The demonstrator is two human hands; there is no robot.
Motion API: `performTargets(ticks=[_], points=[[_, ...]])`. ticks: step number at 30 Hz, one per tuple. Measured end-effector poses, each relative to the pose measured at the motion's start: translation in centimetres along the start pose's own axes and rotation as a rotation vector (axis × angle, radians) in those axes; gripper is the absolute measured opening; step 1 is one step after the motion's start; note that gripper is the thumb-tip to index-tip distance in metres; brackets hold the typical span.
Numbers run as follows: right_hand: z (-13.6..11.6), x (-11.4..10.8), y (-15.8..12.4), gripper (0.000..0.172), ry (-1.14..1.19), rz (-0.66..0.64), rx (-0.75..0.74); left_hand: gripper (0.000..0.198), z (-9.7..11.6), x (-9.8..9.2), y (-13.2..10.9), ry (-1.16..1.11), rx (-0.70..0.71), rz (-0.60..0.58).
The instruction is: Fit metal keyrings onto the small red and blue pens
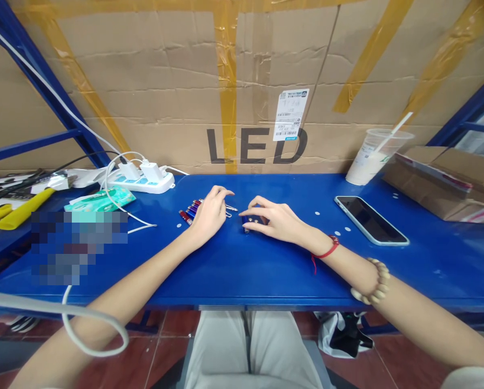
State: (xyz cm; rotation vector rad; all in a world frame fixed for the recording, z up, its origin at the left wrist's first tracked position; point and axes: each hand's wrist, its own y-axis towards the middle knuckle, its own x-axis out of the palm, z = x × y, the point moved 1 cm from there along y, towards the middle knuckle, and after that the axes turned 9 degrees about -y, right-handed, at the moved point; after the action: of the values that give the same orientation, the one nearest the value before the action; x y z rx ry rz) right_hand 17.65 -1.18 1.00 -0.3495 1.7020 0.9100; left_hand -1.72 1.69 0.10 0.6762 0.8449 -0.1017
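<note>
My left hand (212, 216) rests palm down over a row of small red and blue metal tubes (190, 212), its fingers loosely bent and apart. Silvery clips (231, 208) stick out past its right side. Across a small gap, my right hand (278, 220) curves its thumb and forefinger around a small dark blue piece (247, 220) with shiny metal ends. The hand partly covers this piece, so its full shape is hidden. A red string and a beaded bracelet circle my right wrist and forearm.
A phone (371, 220), a plastic cup with straw (374, 156) and an open cardboard box (448, 183) stand to the right. On the left lie a power strip (145, 182), a green tissue pack (100, 200), yellow-handled tools (27, 208) and white cables. Cardboard (165, 81) backs the blue table (242, 275).
</note>
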Motion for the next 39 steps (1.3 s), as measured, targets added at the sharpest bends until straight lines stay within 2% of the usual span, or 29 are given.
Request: performTargets(ticks=[2, 5, 12, 18, 23, 31, 39], points=[[-0.2, 0.0, 0.0, 0.035, 0.002, -0.028, -0.063, 0.042, -1.3, -0.3, 0.2, 0.199, -0.010, -0.017], [-0.2, 0.2, 0.0, 0.027, 0.006, -0.051, -0.098, 0.043, -2.7, -0.7, 0.3, 0.338, -0.086, -0.083], [1.0, 0.5, -0.1, 0.021, -0.051, -0.017, 0.047, 0.034, -2.7, -1.5, 0.6, 0.427, -0.149, -0.166], [1.2, 0.4, 0.0, 0.022, -0.084, 0.035, 0.169, 0.023, -2.6, -1.9, 0.9, 0.342, -0.150, -0.178], [1.0, 0.4, 0.1, 0.022, -0.031, 0.087, 0.212, 0.026, -2.2, -1.4, 1.0, 0.176, -0.036, -0.198], [0.9, 0.3, 0.1, 0.022, 0.008, 0.093, 0.206, 0.030, -1.3, -0.9, 0.4, 0.276, -0.026, -0.238], [1.0, 0.5, 0.0, 0.022, -0.001, 0.035, 0.211, 0.018, -1.8, -1.3, 0.7, 0.264, -0.075, -0.225]])
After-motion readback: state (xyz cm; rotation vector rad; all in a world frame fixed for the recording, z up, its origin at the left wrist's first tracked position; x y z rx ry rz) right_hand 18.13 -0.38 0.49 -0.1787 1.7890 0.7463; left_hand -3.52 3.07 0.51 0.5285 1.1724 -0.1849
